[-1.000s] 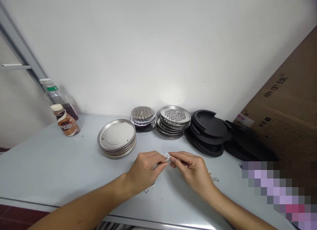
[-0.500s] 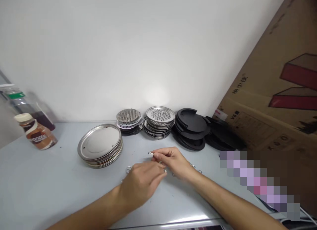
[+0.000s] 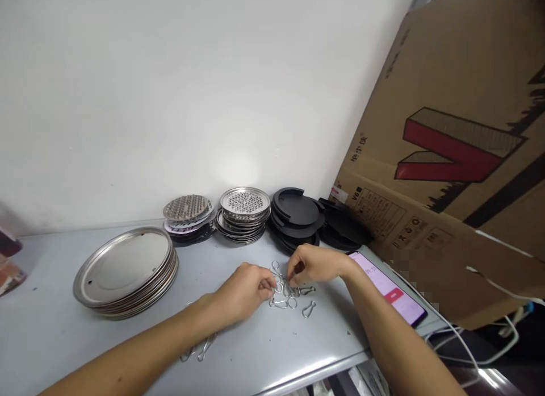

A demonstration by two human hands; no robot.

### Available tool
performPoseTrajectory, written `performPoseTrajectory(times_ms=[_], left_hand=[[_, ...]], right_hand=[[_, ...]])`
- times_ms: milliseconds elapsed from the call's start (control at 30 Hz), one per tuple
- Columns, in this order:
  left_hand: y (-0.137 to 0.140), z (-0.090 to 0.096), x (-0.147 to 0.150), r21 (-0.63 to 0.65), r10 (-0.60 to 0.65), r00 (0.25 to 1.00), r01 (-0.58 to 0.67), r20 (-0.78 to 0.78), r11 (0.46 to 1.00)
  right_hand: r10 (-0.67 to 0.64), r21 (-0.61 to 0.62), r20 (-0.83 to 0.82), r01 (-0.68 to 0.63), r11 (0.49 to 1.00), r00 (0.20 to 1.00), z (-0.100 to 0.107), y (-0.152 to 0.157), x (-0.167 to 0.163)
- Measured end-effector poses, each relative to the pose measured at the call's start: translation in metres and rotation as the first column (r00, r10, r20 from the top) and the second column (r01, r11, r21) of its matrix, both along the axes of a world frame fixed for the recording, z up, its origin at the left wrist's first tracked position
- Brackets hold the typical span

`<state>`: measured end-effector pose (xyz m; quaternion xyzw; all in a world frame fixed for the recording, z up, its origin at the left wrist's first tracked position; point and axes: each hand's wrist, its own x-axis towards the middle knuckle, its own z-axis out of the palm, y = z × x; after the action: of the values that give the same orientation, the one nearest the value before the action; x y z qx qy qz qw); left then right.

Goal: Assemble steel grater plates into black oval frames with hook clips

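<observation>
A loose pile of silver snap hooks (image 3: pixel 279 304) and small metal rings (image 3: pixel 292 303) lies on the grey tabletop (image 3: pixel 255 350). My left hand (image 3: pixel 247 289) is closed at the pile's left edge, its fingertips pinched together; what they hold, if anything, is hidden. Over the pile's right side, my right hand (image 3: pixel 314 263) reaches down with thumb and fingers drawn together among the hooks. I cannot make out what is between them. One snap hook (image 3: pixel 309 309) lies apart at the front right. More metal hooks (image 3: pixel 207 347) show partly beneath my left forearm.
Behind stand stacked round metal plates (image 3: pixel 128 265), grater discs (image 3: pixel 187 207), more grater discs in rims (image 3: pixel 244 201) and black round plastic parts (image 3: pixel 298 207). A lit phone (image 3: pixel 383 285) lies right of my right forearm. A large cardboard box (image 3: pixel 383 203) leans at the right, with white cables (image 3: pixel 464 350) below.
The view has turned right. My hands, earlier close together with a small metal piece in the right fingers, are now apart and down at the pile of hooks.
</observation>
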<state>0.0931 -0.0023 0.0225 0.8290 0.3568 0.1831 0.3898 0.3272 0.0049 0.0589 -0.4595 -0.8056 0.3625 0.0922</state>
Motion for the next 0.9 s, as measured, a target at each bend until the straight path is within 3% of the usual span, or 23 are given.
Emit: performPoseTrajectory(times_ms=[100, 233, 367, 533, 767, 900], left_hand=[[0.009, 0.014, -0.021, 0.018, -0.056, 0.998, 0.057, -0.037, 0.998], [0.013, 0.038, -0.085, 0.035, 0.03, 0.96, -0.021, -0.28, 0.999], [0.004, 0.041, -0.124, -0.018, -0.038, 0.908, 0.034, -0.417, 0.999], [-0.011, 0.026, -0.12, 0.002, -0.06, 0.944, 0.064, -0.324, 0.998], [-0.019, 0.011, -0.117, 0.048, -0.007, 0.978, 0.017, -0.211, 0.999], [-0.013, 0.002, -0.111, 0.121, 0.069, 0.988, -0.052, -0.141, 0.991]], right_hand=[[-0.037, 0.099, -0.007, 0.037, 0.994, 0.999, -0.002, 0.002, -0.005], [-0.097, 0.033, -0.179, 0.105, 0.994, 0.979, -0.011, 0.0, -0.028], [-0.06, 0.023, -0.297, 0.07, 0.997, 0.953, -0.024, -0.014, -0.07], [0.024, 0.09, -0.289, 0.002, 0.996, 0.957, -0.037, -0.029, -0.103], [0.061, 0.138, -0.227, -0.03, 0.99, 0.972, -0.045, -0.029, -0.108], [0.119, 0.265, -0.226, -0.056, 0.963, 0.967, -0.047, -0.032, -0.111]])
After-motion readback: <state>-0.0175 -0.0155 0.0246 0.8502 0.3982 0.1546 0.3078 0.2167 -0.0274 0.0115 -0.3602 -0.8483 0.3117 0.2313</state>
